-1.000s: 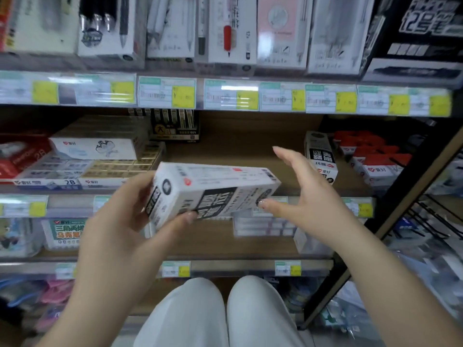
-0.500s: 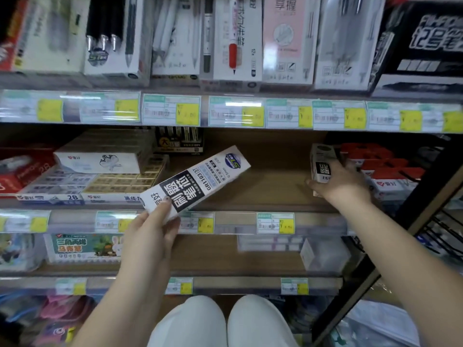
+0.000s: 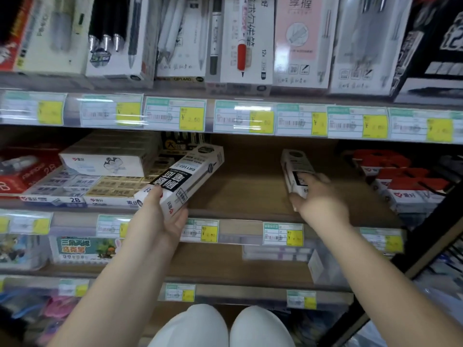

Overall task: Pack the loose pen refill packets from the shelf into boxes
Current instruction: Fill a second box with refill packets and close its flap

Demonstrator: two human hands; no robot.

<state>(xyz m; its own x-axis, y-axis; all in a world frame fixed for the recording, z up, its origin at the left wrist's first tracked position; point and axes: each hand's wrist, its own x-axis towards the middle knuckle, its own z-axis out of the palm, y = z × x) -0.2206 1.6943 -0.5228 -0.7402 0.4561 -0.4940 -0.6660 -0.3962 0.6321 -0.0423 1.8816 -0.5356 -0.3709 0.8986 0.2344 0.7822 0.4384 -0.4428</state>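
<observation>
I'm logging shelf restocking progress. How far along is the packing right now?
Done: the left hand holds a closed white refill box over the wooden shelf. In hand: the right hand grips a second box standing there. Left: no loose packets are clearly visible.

Glossy cardboard box (image 3: 186,175), wood-grain shelf (image 3: 250,191)

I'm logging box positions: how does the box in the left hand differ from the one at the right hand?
The left hand holds its box lifted off the shelf, tilted, black label showing. The right hand grips the second box, which appears to rest on the shelf, narrow side showing. Both are white with black labels.
</observation>
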